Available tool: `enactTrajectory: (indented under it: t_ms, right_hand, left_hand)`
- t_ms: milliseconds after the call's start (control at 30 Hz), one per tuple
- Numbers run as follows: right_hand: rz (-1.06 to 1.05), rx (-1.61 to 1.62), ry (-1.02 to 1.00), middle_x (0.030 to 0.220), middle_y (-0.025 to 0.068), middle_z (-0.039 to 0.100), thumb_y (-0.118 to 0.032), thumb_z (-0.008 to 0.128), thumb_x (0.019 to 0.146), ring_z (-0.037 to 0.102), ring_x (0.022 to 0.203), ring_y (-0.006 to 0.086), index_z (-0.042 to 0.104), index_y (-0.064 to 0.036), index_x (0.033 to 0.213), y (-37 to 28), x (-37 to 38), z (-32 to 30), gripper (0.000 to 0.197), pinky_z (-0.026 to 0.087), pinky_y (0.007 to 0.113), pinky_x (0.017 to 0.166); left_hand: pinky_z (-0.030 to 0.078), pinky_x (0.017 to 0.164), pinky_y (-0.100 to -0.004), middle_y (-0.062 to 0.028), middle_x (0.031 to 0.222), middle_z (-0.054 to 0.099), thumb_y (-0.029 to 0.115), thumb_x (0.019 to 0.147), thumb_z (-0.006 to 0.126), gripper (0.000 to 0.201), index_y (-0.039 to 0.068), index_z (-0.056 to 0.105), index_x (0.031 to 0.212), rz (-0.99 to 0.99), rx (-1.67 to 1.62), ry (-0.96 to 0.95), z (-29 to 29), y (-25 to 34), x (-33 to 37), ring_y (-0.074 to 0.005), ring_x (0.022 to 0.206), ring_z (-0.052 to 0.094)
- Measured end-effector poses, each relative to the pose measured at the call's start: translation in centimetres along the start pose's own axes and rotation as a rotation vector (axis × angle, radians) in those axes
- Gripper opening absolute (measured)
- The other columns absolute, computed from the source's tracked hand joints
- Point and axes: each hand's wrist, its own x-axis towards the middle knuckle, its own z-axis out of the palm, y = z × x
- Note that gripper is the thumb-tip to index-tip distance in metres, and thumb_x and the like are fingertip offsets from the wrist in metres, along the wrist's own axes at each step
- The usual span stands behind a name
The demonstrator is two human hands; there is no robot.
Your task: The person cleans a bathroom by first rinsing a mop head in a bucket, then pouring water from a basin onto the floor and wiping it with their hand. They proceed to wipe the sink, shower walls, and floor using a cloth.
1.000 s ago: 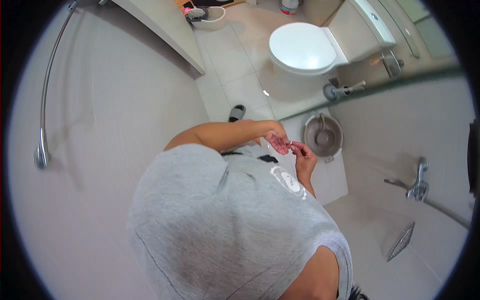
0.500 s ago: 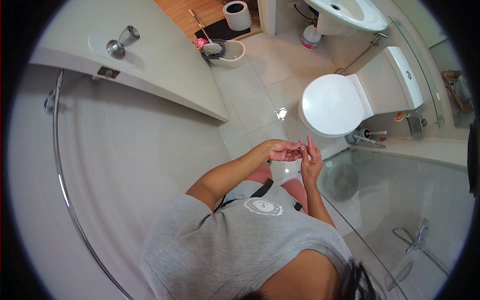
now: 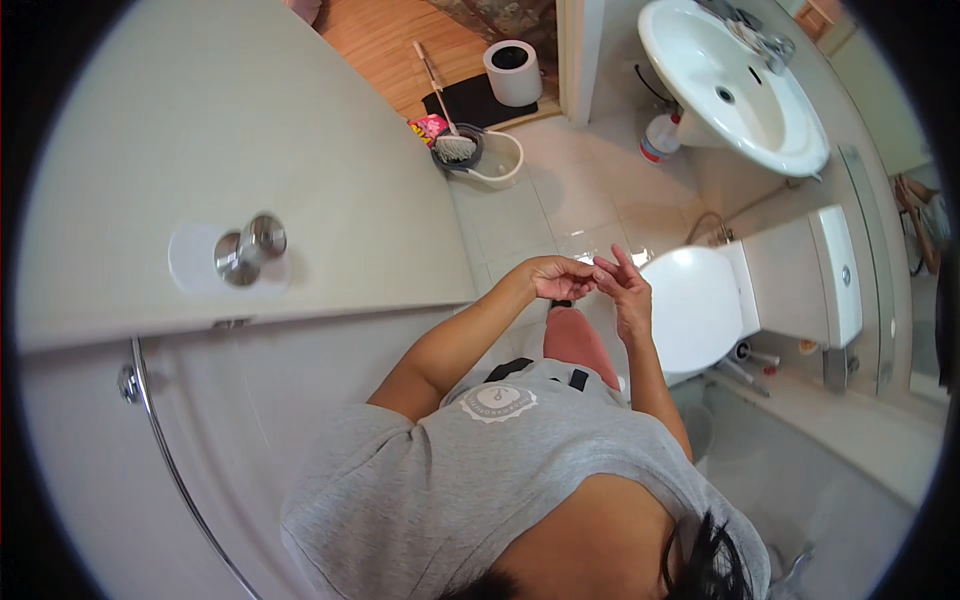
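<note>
In front of my body, over the tiled floor, my two hands meet at the fingertips. My left hand [image 3: 562,278] is closed, its thumb and fingers pinched together against the fingers of the other hand. What the pinch holds, if anything, is too small to make out. My right hand [image 3: 627,292] has its fingers stretched out and a little apart, one pointing up and away, with no object visible in it. The white toilet [image 3: 690,310], lid down, lies just beyond the right hand.
A white door [image 3: 370,220] with a metal knob [image 3: 250,250] stands at the left, above a grab rail [image 3: 165,440]. Beyond are a mop bucket [image 3: 505,165], a mop [image 3: 455,147] and a white bin [image 3: 513,75]. A washbasin [image 3: 690,60] and a bottle [image 3: 660,138] are at the far right.
My view has shifted and I have moved forward: door, toilet and basin now appear lower and nearer. The hands stay together, the right fingers tilting more toward the left.
</note>
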Motion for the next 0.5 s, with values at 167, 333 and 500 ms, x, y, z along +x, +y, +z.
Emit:
enactTrajectory:
  t_ms: [167,333,500]
  right_hand:
    - [-0.283,-1.209,-0.147,0.107,0.0082,0.064,-0.027,0.072,0.075,0.058,0.101,0.0243,0.057,-0.0097,0.120,-2.0,10.2,-1.3,0.050,0.045,0.035,0.086]
    - [-0.341,-1.311,-0.193,0.121,0.0157,0.054,-0.029,0.069,0.075,0.044,0.119,0.0333,0.063,-0.0150,0.111,-6.0,20.3,-3.4,0.040,0.033,0.048,0.098]
    - [-0.379,-1.028,-0.079,0.129,0.0171,0.046,-0.022,0.065,0.080,0.037,0.124,0.0343,0.064,-0.0122,0.107,-10.6,29.8,-2.0,0.029,0.032,0.042,0.101]
  left_hand:
    - [0.051,0.064,-0.0264,-0.0032,0.082,0.061,0.015,0.082,0.066,0.019,0.004,0.061,0.096,0.255,0.141,0.525,-3.4,11.7,-1.0,-0.0128,0.071,0.058]
    - [0.050,0.055,-0.0265,-0.0026,0.072,0.061,0.011,0.080,0.067,0.013,0.004,0.063,0.090,0.622,0.204,0.880,-6.0,22.8,-4.5,-0.0126,0.059,0.056]
    - [0.050,0.055,-0.0265,-0.0047,0.071,0.061,0.010,0.079,0.067,0.011,0.003,0.064,0.086,0.788,0.183,0.992,-8.5,30.2,-8.3,-0.0132,0.058,0.057]
